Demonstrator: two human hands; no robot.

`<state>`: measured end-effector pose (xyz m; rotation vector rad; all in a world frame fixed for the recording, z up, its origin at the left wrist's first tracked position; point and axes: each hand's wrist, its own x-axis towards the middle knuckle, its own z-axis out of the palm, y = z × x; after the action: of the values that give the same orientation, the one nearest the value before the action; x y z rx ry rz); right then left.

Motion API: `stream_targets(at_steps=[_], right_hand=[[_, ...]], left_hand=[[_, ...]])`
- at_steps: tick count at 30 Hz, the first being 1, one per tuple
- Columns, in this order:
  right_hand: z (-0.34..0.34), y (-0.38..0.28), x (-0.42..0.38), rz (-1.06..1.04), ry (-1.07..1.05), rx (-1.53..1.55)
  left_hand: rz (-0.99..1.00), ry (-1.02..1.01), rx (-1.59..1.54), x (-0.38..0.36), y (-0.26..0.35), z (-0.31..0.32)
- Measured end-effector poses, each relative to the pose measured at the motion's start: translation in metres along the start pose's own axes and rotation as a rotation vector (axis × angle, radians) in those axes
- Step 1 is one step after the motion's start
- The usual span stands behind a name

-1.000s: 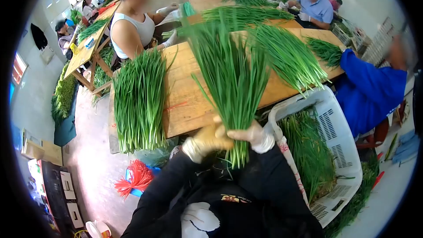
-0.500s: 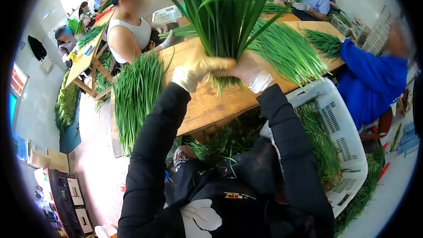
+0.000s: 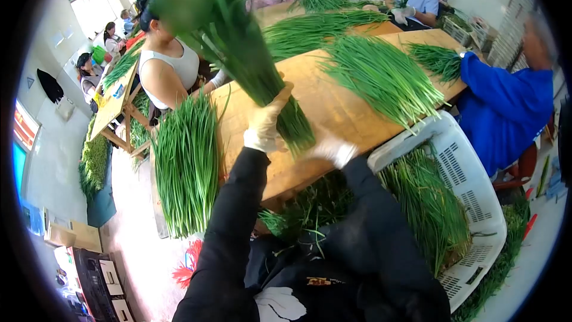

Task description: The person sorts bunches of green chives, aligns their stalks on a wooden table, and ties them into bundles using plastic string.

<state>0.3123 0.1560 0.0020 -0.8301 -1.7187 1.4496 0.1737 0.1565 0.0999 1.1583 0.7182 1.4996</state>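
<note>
Gloved, my left hand [image 3: 268, 117] is wrapped round a thick bunch of long green leaves [image 3: 247, 53], held tilted above the wooden table [image 3: 298, 170] with its cut ends toward me. My right hand [image 3: 328, 148], also gloved, is beside the lower ends of the bunch; motion smears its fingers. A pile of the same leaves [image 3: 186, 164] lies at the table's left end, and another [image 3: 381, 77] lies at the right.
A white crate [image 3: 476, 203] holding more leaves stands at my right. One person in blue [image 3: 503, 107] sits on the right, another in a white top [image 3: 167, 74] at the left. Others work behind the table. Red strands [image 3: 189, 265] hang below the left pile.
The bunch has gone from upright to tilted, its tops now toward the left. My right hand has come away from around it and moved lower. The view has shifted slightly.
</note>
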Motion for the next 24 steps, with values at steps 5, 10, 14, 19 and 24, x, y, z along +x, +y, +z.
stream_targets(at_steps=[5,10,14,19,24], right_hand=[[0.040,0.001,-0.001,-0.090,0.303,0.116],[0.044,0.007,0.014,-0.075,0.308,-0.191],[0.044,0.018,0.027,-0.268,0.309,-0.143],[0.039,0.005,0.025,-0.388,0.345,-0.222],[0.023,0.038,0.027,-0.288,0.266,-0.507]], left_hand=[[-0.104,-0.074,-0.222,-0.007,-0.014,-0.005],[-0.169,-0.110,-0.426,-0.005,-0.021,-0.020],[-0.052,-0.211,-0.375,-0.001,-0.005,-0.027],[0.018,-0.286,-0.207,0.002,0.018,-0.022],[0.039,-0.382,0.123,0.000,0.054,-0.015]])
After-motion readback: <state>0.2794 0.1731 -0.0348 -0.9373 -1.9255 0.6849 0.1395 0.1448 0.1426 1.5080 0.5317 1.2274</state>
